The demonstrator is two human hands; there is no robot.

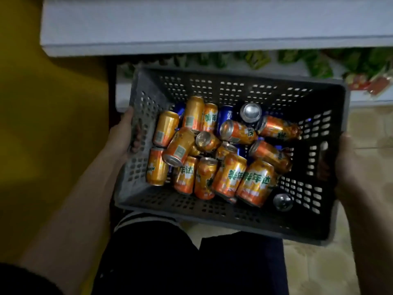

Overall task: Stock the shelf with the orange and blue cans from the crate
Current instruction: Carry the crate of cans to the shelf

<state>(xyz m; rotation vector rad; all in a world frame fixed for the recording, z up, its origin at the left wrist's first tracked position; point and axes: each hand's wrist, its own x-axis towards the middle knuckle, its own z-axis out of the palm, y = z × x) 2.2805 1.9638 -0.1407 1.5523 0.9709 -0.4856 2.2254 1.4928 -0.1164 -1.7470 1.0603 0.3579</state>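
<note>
I carry a dark grey perforated crate point(223, 211) in front of my body. My left hand point(122, 135) grips its left wall, fingers curled through the handle slot. My right hand point(348, 165) grips the right wall the same way. Inside lie several orange cans point(257, 184) piled loosely on their sides, with several blue cans point(225, 116) mostly buried under them at the back. A white shelf point(191, 24) spans the top of the view, just beyond the crate.
Below the white shelf a lower shelf level holds green and red packets point(319, 64). A yellow surface point(42, 124) fills the left side. Pale tiled floor point(372, 124) shows on the right. My dark trousers point(191, 262) are under the crate.
</note>
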